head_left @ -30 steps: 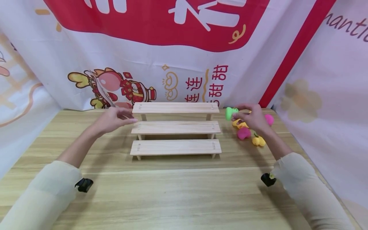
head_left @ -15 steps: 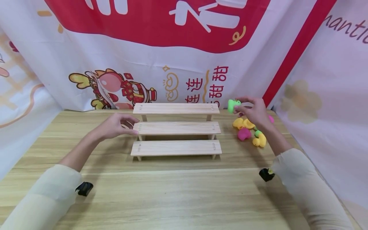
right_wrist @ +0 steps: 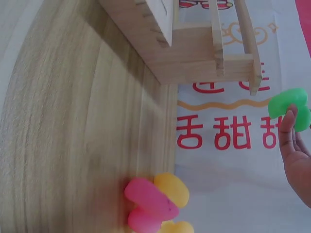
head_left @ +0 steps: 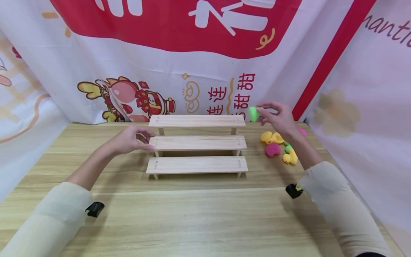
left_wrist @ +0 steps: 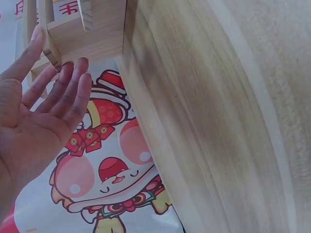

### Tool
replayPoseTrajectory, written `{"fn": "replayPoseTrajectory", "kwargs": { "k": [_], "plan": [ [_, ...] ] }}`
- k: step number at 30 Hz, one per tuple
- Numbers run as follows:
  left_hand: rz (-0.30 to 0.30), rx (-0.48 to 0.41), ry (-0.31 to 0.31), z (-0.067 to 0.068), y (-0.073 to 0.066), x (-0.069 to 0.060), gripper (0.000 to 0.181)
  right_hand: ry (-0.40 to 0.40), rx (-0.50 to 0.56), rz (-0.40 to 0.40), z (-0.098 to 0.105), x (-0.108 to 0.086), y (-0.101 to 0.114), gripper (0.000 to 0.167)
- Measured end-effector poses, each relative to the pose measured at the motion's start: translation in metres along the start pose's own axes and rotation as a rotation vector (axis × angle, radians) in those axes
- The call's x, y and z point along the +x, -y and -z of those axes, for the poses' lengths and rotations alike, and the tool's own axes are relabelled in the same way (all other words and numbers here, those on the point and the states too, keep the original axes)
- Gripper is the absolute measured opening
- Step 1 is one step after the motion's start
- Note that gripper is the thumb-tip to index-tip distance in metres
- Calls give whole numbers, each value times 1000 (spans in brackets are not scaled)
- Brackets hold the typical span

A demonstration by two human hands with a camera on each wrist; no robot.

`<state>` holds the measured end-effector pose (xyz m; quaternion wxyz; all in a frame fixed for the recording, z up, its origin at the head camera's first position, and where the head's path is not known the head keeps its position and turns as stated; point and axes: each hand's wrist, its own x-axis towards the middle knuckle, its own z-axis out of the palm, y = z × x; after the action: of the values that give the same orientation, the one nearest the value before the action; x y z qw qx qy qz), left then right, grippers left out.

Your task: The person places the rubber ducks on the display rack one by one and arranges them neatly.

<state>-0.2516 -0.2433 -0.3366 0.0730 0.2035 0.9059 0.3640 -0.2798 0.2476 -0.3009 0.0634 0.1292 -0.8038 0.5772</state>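
Observation:
A three-tier wooden display stand (head_left: 197, 142) sits on the table. My left hand (head_left: 130, 139) is at the left end of its middle tier, pinching the board between thumb and fingers; in the left wrist view the thumb (left_wrist: 35, 39) lies against the board's edge. My right hand (head_left: 277, 116) holds a light green rubber duck (head_left: 253, 114) between thumb and fingers. That duck is in the air, to the right of the top tier and apart from it, also seen in the right wrist view (right_wrist: 287, 104).
Right of the stand lie several toy ducks: yellow ones (head_left: 271, 137), a magenta one (head_left: 273, 149), and another yellow one (head_left: 290, 157) beside some green. A pink piece (head_left: 302, 132) shows behind my right wrist. Printed white cloth (head_left: 199, 64) hangs behind the table (head_left: 192, 217).
My right hand has lifted the green duck up from beside the other ducks, then moved it left toward the top tier. My left hand has come down slightly onto the middle tier's end.

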Motion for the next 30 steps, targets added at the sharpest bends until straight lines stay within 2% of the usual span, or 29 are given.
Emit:
{"fn": "replayPoseTrajectory", "kwargs": {
  "k": [5,14,22,30],
  "plan": [
    [-8,1,5,-1,0,-1,49,-6,-31,-7,-9,4,5,33],
    [-24,-25,-6,-1,-1,-3,44,36,-49,-7,-26,7,12,33],
    [15,-95,24,0,-2,-2,47,113,-35,60,-38,10,12,32],
    [42,-117,34,0,-3,-2,46,114,-66,55,-50,11,16,33]
  ]
}}
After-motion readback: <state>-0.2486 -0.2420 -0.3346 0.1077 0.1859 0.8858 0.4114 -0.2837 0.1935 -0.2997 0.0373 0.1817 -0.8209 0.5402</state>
